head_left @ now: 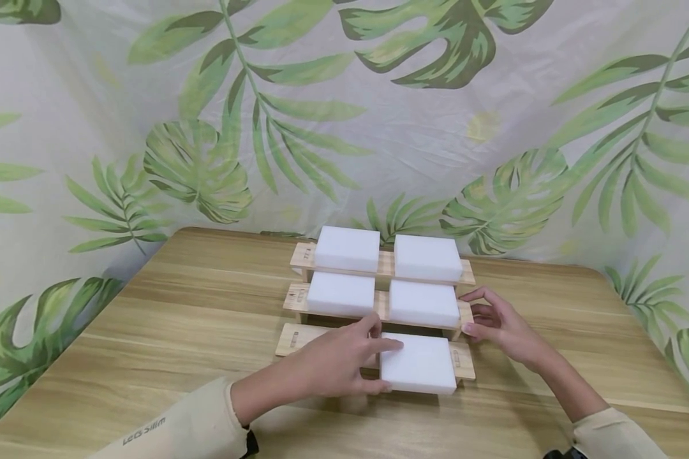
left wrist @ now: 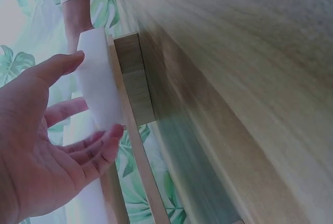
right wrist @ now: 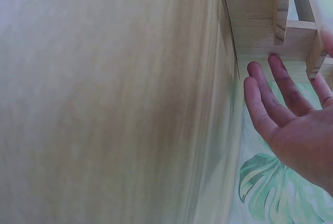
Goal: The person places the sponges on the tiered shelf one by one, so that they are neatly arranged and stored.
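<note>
Three wooden boards on legs form a stepped stand [head_left: 310, 339] near the middle of the table. On its front board, right of centre, lies a white foam-like block [head_left: 418, 364]. My left hand [head_left: 341, 357] grips the left end of this block, the index finger over the top and the thumb at the front edge. The left wrist view shows the block [left wrist: 99, 78] close against the fingers. At the right end of the middle board, my right hand [head_left: 508, 335] holds the wood between thumb and fingers. Its lower fingers [right wrist: 265, 99] spread beneath the board in the right wrist view.
Two white blocks sit on the middle board, a left one [head_left: 341, 293] and a right one [head_left: 423, 302]. The back board bears another pair, left [head_left: 347, 248] and right [head_left: 427, 257]. A leaf-print curtain [head_left: 390, 140] hangs behind the wood-grain table [head_left: 195, 306].
</note>
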Tool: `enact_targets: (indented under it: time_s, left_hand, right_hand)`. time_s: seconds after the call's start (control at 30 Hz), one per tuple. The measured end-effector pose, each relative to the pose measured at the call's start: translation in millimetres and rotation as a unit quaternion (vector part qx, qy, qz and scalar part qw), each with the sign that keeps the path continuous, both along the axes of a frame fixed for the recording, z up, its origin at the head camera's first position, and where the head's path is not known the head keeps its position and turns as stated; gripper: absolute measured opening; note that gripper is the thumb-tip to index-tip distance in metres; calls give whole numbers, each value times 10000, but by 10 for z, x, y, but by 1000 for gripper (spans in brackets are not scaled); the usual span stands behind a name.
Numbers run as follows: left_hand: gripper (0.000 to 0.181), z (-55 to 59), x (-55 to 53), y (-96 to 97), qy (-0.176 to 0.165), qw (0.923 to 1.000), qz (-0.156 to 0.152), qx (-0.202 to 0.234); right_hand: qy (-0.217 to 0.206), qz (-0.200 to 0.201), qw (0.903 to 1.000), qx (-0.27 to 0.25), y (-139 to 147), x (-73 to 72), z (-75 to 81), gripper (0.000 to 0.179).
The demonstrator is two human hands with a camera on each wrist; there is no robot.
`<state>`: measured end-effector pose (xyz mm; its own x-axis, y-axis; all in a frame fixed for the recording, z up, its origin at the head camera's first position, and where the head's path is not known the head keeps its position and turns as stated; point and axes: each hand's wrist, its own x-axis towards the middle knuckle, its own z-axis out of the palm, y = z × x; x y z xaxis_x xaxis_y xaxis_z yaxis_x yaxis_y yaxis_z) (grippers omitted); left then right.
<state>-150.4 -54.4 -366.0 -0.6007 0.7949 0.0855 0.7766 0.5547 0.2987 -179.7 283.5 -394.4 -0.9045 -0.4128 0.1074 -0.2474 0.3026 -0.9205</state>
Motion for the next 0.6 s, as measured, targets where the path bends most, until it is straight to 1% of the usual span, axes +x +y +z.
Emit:
enact_targets:
  time_s: [0.1,0.17,0.23,0.33,0.47,0.6]
  left_hand:
    - [48,-9,-25,5,-430,9982,-36,412]
    - [42,-21,-48,10,-652,9949,-85,762]
    - [36,-33,-69,21,-686,9928,-108,979]
    - [30,-44,-90,38,-677,9906,-159,1176]
    - [27,-56,-98,62,-691,9892,-192,1277]
    - [27,-64,-106,90,-617,9891,-168,1324]
  right_hand:
    - [23,22,10000,11,-3,-1,4,42]
    - [37,26,10000,15,-3,0,4,42]
    - [59,27,10000,25,-3,2,4,42]
    - [53,28,10000,8,-1,4,1,42]
    - [16,19,10000,-6,0,3,-6,43]
    - [20,5,10000,-2,-3,0,-8,43]
